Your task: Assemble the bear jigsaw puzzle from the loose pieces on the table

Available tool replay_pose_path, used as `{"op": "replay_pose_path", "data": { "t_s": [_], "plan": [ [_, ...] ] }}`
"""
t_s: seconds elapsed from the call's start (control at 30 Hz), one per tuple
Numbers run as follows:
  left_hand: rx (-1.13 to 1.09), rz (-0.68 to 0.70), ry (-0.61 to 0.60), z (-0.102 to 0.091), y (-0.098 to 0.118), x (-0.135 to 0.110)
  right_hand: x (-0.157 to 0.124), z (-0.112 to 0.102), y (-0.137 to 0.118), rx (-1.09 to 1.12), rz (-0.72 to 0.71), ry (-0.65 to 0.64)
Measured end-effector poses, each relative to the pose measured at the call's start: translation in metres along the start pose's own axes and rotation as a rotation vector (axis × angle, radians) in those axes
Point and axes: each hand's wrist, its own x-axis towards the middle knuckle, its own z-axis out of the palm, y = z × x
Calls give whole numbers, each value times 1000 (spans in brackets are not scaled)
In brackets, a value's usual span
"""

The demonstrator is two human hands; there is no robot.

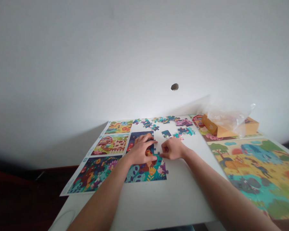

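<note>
A partly joined jigsaw puzzle [150, 175] with a dark night-forest picture lies flat on the white table. Across its upper middle rests my left hand [142, 149], fingers spread, thumb and fingertips near the right edge. My right hand [172, 148] is curled at that same edge, its thumb and forefinger closed at a small teal puzzle piece [158, 155]. Whether that piece is locked into the others cannot be told. Part of the puzzle is hidden under my left hand and forearm.
Loose puzzle pieces [166, 133] lie beyond my hands, with more [146, 123] near the wall. On the left is a sheet with three printed pictures [109, 145]. To the right are a finished-looking animal puzzle [262, 173], an orange box [220, 130] and a clear plastic bag [231, 117].
</note>
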Motion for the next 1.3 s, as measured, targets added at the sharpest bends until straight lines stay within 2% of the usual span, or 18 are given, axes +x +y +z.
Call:
{"op": "replay_pose_path", "data": {
  "t_s": [0.2, 0.77, 1.0, 1.1, 1.2, 1.3],
  "plan": [
    [0, 47, -50, 0, 5, 0, 0, 2, 1, 7, -11, 9],
    [45, 1, -108, 1, 8, -1, 1, 3, 1, 0, -29, 21],
    [75, -36, -125, -2, 10, -2, 1, 0, -1, 1, -37, -14],
    [78, -96, -83, -3, 9, -2, 0, 1, -1, 5, -49, -9],
    [114, -226, -13, -2, 4, -1, 1, 2, 1, -3, -49, 3],
    [146, -314, -29, 1, -1, -1, 1, 3, 2, -11, -42, 7]
  ]
}}
